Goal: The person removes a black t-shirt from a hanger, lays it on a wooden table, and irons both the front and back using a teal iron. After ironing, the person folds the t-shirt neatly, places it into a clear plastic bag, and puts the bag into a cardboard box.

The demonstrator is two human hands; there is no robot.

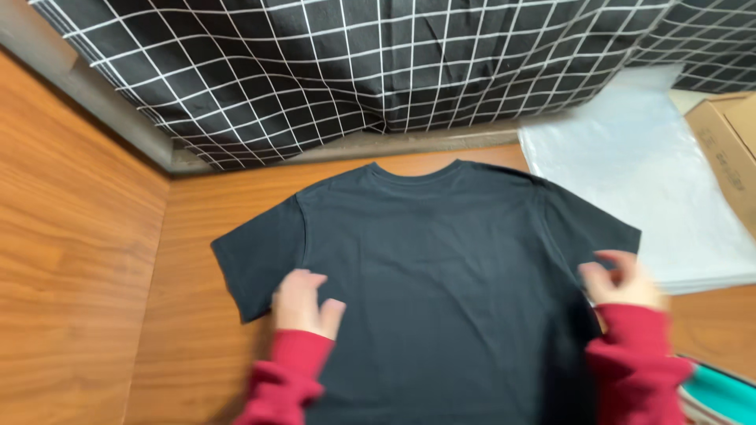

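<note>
A black short-sleeved T-shirt (441, 275) lies spread flat on a wooden floor (197, 315), collar pointing away from me. My left hand (303, 303), in a red sleeve, rests flat on the shirt near its left armpit, fingers apart. My right hand (622, 279), also red-sleeved and blurred, hovers at the shirt's right edge beside the right sleeve; its fingers look loosely curled, and whether they pinch the fabric is unclear.
A black cloth with a white grid (378, 63) hangs across the top. A stack of clear plastic bags (654, 181) lies right of the shirt, a cardboard box (728, 149) beyond it. A wooden panel (71, 260) rises at left. Something teal (720, 393) sits bottom right.
</note>
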